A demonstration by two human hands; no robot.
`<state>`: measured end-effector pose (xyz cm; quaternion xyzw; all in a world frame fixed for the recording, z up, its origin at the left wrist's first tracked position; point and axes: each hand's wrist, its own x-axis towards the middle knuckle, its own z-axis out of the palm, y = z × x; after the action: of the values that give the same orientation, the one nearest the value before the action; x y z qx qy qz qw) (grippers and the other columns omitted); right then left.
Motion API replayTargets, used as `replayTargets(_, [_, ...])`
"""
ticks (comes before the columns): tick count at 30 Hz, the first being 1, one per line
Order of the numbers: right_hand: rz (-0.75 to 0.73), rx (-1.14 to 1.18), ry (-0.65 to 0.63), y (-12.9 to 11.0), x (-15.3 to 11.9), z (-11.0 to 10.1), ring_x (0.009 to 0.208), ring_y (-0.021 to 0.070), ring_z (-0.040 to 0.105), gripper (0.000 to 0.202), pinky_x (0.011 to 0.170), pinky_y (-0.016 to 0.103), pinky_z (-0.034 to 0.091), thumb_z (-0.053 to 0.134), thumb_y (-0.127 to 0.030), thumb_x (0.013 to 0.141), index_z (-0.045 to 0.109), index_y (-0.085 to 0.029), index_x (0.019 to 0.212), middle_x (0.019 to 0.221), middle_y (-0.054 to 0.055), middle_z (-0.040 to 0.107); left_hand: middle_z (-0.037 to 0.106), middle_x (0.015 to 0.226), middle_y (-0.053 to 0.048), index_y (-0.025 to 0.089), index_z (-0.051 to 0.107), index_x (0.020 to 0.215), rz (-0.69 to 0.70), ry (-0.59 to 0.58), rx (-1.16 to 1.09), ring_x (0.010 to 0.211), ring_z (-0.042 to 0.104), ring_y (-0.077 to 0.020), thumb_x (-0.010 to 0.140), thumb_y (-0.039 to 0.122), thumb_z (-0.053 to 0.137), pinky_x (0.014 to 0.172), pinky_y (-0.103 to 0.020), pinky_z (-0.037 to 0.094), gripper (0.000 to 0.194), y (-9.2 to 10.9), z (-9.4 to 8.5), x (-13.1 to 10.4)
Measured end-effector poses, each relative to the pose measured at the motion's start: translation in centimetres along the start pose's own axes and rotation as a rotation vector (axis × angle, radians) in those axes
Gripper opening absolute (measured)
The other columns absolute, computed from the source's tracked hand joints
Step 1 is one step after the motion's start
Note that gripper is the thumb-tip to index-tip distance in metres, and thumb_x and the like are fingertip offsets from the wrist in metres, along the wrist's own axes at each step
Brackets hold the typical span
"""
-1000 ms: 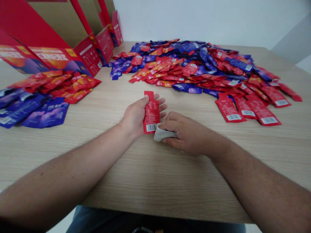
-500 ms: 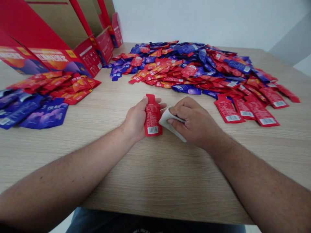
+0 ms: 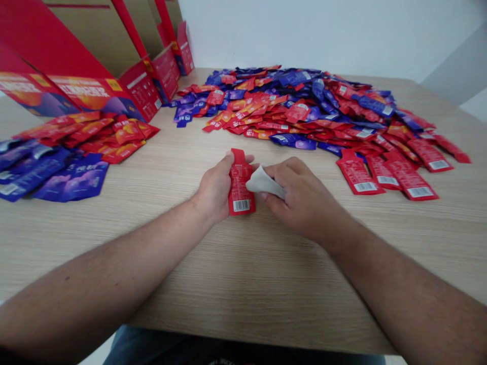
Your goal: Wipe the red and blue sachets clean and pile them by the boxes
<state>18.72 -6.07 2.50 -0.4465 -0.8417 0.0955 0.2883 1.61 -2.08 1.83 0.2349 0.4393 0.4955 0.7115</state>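
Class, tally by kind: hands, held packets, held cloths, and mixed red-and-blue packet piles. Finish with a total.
Hands: 2 (left hand, right hand)
Held packets: 1 (red packet)
Held cloths: 1 (pale cloth)
Mixed piles: 2 (left pile, back pile)
Total: 6

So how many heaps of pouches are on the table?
2: a big heap across the back and a smaller heap at left, by the red boxes, which may hide more.
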Motion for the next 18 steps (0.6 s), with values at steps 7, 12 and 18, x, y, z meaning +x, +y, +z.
replayTargets(7, [-0.049, 0.048, 0.011, -1.0, 0.0, 0.9, 0.107, 0.0283, 0.060, 0.032, 0.093, 0.044, 0.053, 0.061, -0.015, 0.091, 0.067, -0.024, 0.121, 0.115, 0.011, 0.063, 0.077, 0.078, -0.010, 0.015, 0.076, 0.104, -0.106, -0.094, 0.047, 0.071, 0.076, -0.0224, 0.104, 0.059, 0.046, 0.066, -0.031, 0.060, 0.052, -0.9, 0.2, -0.8])
replayTargets(12, [0.047, -0.054, 0.267, 1.1, 0.8, 0.3, 0.106, 0.0305, 0.060, 0.026, 0.095, 0.048, 0.051, 0.063, -0.023, 0.095, 0.068, -0.022, 0.120, 0.107, 0.011, 0.065, 0.074, 0.068, -0.010, 0.016, 0.077, 0.100, -0.221, -0.192, 0.240, 0.058, 0.073, -0.0224, 0.104, 0.068, 0.037, 0.054, -0.029, 0.056, 0.066, -1.3, 0.3, -1.6])
replayTargets(18, [0.035, -0.018, 0.111, 0.4, 0.3, 0.5, 0.104, 0.0289, 0.059, 0.033, 0.093, 0.045, 0.051, 0.063, -0.019, 0.091, 0.068, -0.020, 0.123, 0.108, 0.012, 0.064, 0.072, 0.065, -0.008, 0.016, 0.074, 0.097, -0.175, -0.116, 0.107, 0.058, 0.071, -0.0218, 0.102, 0.067, 0.046, 0.058, -0.030, 0.057, 0.059, -1.1, 0.2, -1.2])
